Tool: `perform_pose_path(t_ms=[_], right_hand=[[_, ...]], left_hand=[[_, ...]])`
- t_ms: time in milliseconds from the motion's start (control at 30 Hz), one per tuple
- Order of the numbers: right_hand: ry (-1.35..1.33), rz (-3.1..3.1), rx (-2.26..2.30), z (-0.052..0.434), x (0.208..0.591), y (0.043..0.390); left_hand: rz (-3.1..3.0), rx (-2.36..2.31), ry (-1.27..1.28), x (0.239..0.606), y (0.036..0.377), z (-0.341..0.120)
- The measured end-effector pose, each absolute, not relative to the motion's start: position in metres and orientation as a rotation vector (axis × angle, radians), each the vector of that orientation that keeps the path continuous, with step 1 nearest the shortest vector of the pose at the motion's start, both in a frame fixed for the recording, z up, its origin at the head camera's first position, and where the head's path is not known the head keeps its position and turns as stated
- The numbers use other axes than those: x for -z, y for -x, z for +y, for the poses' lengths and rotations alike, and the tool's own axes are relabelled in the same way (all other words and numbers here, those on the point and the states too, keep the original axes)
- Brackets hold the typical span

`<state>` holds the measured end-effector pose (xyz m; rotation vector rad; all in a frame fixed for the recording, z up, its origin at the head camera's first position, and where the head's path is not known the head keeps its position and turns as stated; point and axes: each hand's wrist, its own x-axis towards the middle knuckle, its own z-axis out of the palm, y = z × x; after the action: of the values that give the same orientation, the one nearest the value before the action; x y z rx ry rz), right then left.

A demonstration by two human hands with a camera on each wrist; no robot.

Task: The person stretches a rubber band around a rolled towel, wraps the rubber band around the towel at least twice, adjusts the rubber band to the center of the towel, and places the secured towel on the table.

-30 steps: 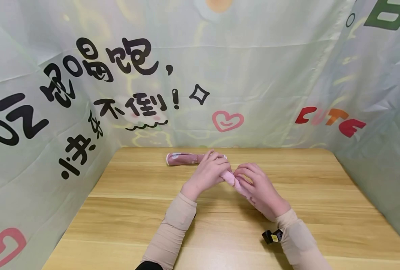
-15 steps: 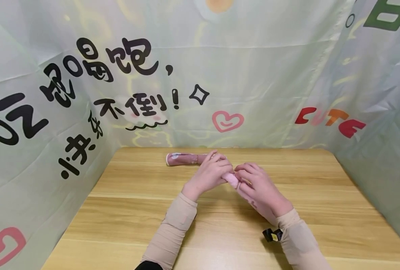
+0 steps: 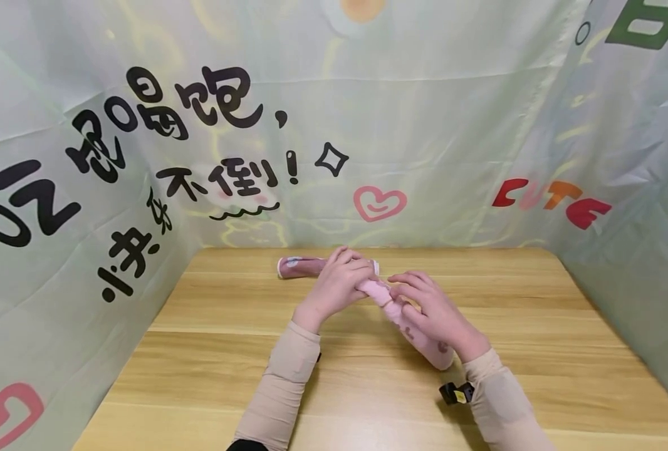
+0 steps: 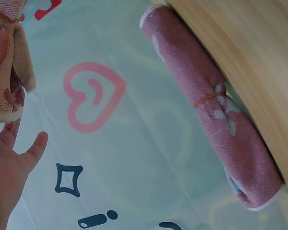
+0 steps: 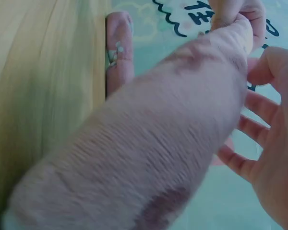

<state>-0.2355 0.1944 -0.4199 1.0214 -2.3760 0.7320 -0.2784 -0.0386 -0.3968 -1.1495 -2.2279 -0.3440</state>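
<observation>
Above the wooden table (image 3: 210,369), the left hand (image 3: 339,283) should keep pinching the rolled pink towel's (image 3: 418,335) end while the right hand (image 3: 432,313), fingers curled around its middle, steadies it.

- On the backdrop (image 3: 435,125) we read "CUTE" (image 3: 551,200) in red and orange letters, at the right.
- At the left of it we read black Chinese writing (image 3: 198,106); the lower line held "不倒!" (image 3: 238,175), and further left stood "快来" (image 3: 136,244).
- Beside these we saw signs: a black diamond outline (image 3: 332,158) and a pink heart (image 3: 380,202).
- We could read nothing on the towels.
</observation>
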Motion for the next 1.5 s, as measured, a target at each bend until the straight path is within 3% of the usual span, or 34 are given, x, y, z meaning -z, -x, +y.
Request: perform_pose_path(t_ms=[1233,1500], right_hand=[[-1.121,-2.42,-0.685,0.1915,0.4217,0.235],[-1.036,-2.429,-0.704,0.1943,0.4202,0.2358]], left_hand=[[-2.358,0.411,1.148,0.3977,0.2851,-0.0457],[-2.393,0.349,1.11,0.3944,0.2823,-0.0457]])
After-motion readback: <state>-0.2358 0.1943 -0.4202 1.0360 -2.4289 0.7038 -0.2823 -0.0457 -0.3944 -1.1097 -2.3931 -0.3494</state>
